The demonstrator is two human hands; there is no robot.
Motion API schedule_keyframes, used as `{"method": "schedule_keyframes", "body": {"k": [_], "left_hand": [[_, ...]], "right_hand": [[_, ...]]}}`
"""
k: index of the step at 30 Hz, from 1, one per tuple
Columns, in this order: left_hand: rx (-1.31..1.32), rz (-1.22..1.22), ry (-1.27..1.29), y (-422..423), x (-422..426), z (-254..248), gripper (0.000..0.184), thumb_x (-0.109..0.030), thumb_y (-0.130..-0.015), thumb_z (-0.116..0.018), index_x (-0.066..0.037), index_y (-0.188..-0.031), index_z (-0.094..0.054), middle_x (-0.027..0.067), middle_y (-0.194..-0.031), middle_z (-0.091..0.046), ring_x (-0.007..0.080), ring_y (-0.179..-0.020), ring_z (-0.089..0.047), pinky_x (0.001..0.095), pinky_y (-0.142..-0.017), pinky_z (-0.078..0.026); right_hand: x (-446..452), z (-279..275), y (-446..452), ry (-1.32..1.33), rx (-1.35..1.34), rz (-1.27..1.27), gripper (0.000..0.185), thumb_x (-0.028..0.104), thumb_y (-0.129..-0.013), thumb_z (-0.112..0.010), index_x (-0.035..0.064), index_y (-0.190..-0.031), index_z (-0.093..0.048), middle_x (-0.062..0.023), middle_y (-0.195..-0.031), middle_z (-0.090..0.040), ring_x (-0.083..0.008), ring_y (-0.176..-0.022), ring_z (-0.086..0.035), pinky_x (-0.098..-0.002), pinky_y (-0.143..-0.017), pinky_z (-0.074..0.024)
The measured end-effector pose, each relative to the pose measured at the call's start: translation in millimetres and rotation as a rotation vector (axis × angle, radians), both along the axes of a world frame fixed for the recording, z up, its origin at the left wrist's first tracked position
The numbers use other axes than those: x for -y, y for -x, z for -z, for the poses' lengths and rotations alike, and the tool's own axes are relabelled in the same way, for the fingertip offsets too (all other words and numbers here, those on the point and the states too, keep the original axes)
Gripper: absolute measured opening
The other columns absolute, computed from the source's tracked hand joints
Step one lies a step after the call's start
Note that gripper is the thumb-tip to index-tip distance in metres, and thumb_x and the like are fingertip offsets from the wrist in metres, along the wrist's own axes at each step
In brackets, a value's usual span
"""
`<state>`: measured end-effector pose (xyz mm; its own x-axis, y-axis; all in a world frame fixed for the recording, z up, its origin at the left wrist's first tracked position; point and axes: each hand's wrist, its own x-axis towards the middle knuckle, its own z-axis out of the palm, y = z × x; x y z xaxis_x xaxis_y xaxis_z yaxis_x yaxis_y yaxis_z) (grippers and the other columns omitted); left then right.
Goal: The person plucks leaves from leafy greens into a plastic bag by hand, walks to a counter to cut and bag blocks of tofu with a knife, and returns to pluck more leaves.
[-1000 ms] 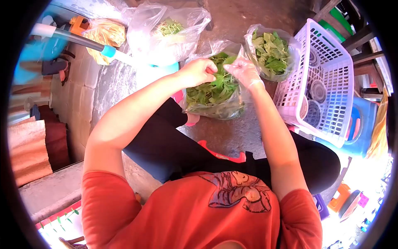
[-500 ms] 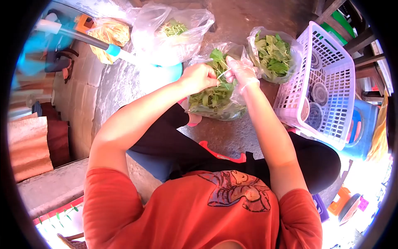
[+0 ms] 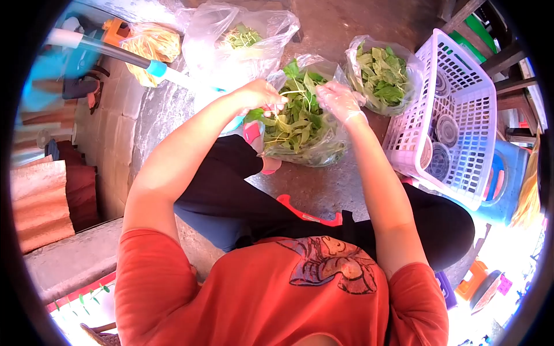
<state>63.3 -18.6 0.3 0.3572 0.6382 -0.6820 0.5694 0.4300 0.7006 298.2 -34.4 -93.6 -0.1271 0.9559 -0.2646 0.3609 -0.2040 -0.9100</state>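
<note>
Over a clear plastic bag of leafy greens (image 3: 294,130), my two hands are apart. My bare left hand (image 3: 262,97) is closed in a pinch at the bag's left side, on a thin pale stem (image 3: 294,91); a green leaf (image 3: 254,115) hangs just under it. Wearing a clear plastic glove, my right hand (image 3: 340,99) has its fingers closed at the bag's right edge, against a leafy green sprig (image 3: 309,86). What lies deeper inside the gloved fingers is hidden. Beside that hand stands a second bag of leaves (image 3: 382,78).
A plastic bag with cut stems (image 3: 242,38) stands beyond my left hand. A white basket (image 3: 424,115) holding round lids is at the right, before a blue container (image 3: 508,179). A pole (image 3: 109,51) slants in from the left. Yellow strips (image 3: 153,43) lie in a bag.
My hands have drawn apart from meeting over the bag. The left has moved left with the stem, and the right has stayed near the bag's right edge.
</note>
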Motion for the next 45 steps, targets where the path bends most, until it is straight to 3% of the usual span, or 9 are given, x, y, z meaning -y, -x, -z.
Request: {"method": "schedule_keyframes", "body": {"k": [10,14,16,20,26,32,35,41,45], "left_hand": [[0.159,0.137,0.095,-8.1,3.5,-25.9,0.033,-0.031,-0.085,-0.064,0.002,-0.085,-0.066,0.0094,-0.075,-0.064,0.0169,-0.062,-0.058,0.0275,-0.061,-0.049],[0.172,0.165,0.094,-9.4,4.0,-46.0,0.034,-0.032,-0.085,-0.064,0.002,-0.082,-0.067,0.0084,-0.073,-0.064,0.0157,-0.061,-0.058,0.0267,-0.058,-0.047],[0.201,0.145,0.046,-7.5,2.4,-46.2,0.033,-0.031,-0.085,-0.064,0.001,-0.08,-0.066,0.0073,-0.072,-0.063,0.0135,-0.06,-0.056,0.0253,-0.056,-0.046],[0.214,0.067,-0.046,-5.9,0.4,-52.0,0.031,-0.03,-0.085,-0.065,-0.001,-0.075,-0.065,0.0054,-0.067,-0.062,0.0109,-0.057,-0.055,0.0234,-0.052,-0.044],[0.237,-0.049,-0.151,-14.9,1.2,-51.5,0.03,-0.03,-0.084,-0.067,0.0,-0.077,-0.065,0.0062,-0.068,-0.062,0.0113,-0.051,-0.053,0.0227,-0.05,-0.044],[0.281,-0.167,-0.196,-19.8,2.1,-44.4,0.032,-0.028,-0.084,-0.067,0.004,-0.081,-0.065,0.0092,-0.069,-0.062,0.0135,-0.052,-0.056,0.0243,-0.051,-0.046],[0.236,-0.155,-0.214,-19.4,3.3,-43.9,0.031,-0.027,-0.085,-0.066,0.004,-0.081,-0.065,0.0093,-0.069,-0.062,0.0137,-0.05,-0.057,0.024,-0.049,-0.046],[0.275,-0.214,-0.326,-32.4,10.7,-45.8,0.029,-0.022,-0.088,-0.062,0.005,-0.079,-0.064,0.0091,-0.066,-0.062,0.0136,-0.05,-0.057,0.0236,-0.052,-0.047],[0.479,-0.482,-0.374,-42.5,15.3,-37.8,0.023,-0.016,-0.087,-0.063,0.005,-0.08,-0.065,0.0074,-0.068,-0.063,0.0108,-0.058,-0.057,0.0238,-0.054,-0.047]], "right_hand": [[13.3,-26.1,22.6,-0.422,-0.371,-0.093,0.039,-0.005,-0.077,-0.063,0.0088,-0.113,-0.061,-0.0128,-0.126,-0.05,-0.0219,-0.12,-0.045,-0.0315,-0.096,-0.0408],[3.0,-17.0,17.1,-0.504,-0.515,-0.135,0.022,0.004,-0.077,-0.069,0.0066,-0.099,-0.067,-0.0108,-0.115,-0.058,-0.0188,-0.109,-0.053,-0.0294,-0.094,-0.0406],[9.9,-51.0,11.3,-0.189,-0.632,-0.05,0.009,0.003,-0.083,-0.062,0.0041,-0.089,-0.069,-0.0067,-0.096,-0.066,-0.0149,-0.093,-0.059,-0.027,-0.088,-0.0439],[0.3,-68.3,-6.9,-0.327,-0.511,0.141,0.021,0.012,-0.09,-0.051,0.0065,-0.082,-0.069,-0.0019,-0.088,-0.067,-0.0136,-0.088,-0.06,-0.0281,-0.087,-0.0432],[-1.7,-79.9,-1.4,-0.177,-0.384,-0.169,0.024,0.024,-0.091,-0.052,0.0036,-0.101,-0.062,-0.0064,-0.101,-0.064,-0.0154,-0.101,-0.055,-0.0298,-0.093,-0.0388],[23.1,-73.0,45.1,-0.251,-0.364,-0.142,0.024,0.022,-0.09,-0.052,0.0036,-0.104,-0.06,-0.0144,-0.093,-0.063,-0.0184,-0.085,-0.058,-0.0338,-0.08,-0.0437],[30.7,-92.6,42.4,-0.443,0.06,-0.13,0.021,0.017,-0.09,-0.051,0.0007,-0.098,-0.062,-0.0044,-0.093,-0.061,-0.0134,-0.086,-0.053,-0.0288,-0.079,-0.042],[28.3,-50.6,55.5,-0.167,-0.639,0.33,0.016,0.017,-0.088,-0.052,0.0028,-0.087,-0.058,-0.0086,-0.08,-0.059,-0.0176,-0.075,-0.054,-0.0348,-0.067,-0.0433],[37.8,-86.4,64.6,0.08,-0.947,0.22,0.029,0.033,-0.093,-0.05,0.0044,-0.097,-0.054,-0.0044,-0.082,-0.057,-0.0125,-0.071,-0.051,-0.0275,-0.064,-0.0436]]}}
